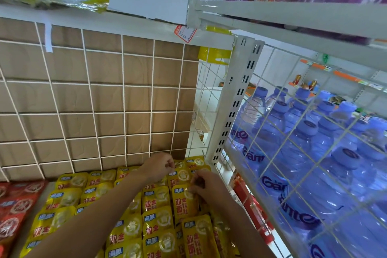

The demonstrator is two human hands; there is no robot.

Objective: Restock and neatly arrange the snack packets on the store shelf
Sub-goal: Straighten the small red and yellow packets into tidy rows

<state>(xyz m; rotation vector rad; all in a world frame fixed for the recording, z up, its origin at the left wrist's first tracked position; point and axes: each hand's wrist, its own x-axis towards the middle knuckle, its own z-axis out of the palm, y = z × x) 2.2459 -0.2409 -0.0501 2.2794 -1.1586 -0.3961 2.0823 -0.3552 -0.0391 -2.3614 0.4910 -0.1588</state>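
Left hand (159, 166): fingers curled, apparently pinching the top edge of a glossy yellow foil snack packet (181, 172) at its fingertips.
Right hand (206, 184): fingertips nip a second yellow packet (185, 201) just left of the palm.
Method: I'd square both tops, parallel with the white wire grid panel (125, 111) ahead of the knuckles.

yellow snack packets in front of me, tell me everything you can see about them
The yellow snack packets are glossy, foil-like pouches with red characters, a small blue logo patch and a pale round emblem. They lie flat in overlapping rows before the white wire grid, with red packets at their left. The left hand seems to pinch one in the back row; the right hand grips the top of another nearer the camera.
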